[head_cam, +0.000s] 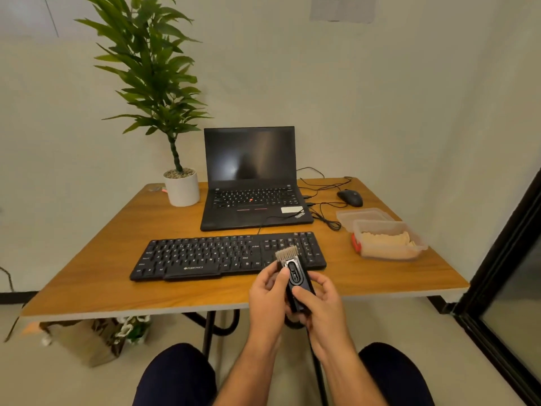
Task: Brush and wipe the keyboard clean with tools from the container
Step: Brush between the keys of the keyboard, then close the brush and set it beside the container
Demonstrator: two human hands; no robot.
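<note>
A black keyboard [205, 254] lies across the front of the wooden table [117, 230]. Just before the table's front edge, both hands hold a small black brush tool [294, 276] with pale bristles pointing up over the keyboard's right end. My left hand [268, 297] grips the tool's left side, thumb on its face. My right hand [322, 303] grips its lower right side. A clear plastic container [389, 240] with a tan cloth inside stands to the right of the keyboard.
An open black laptop [251, 183] sits behind the keyboard, cables and a black mouse [349, 197] to its right. The container's lid [363, 215] lies behind it. A potted plant [181, 186] stands at the back left. A black door frame [497, 273] is at right.
</note>
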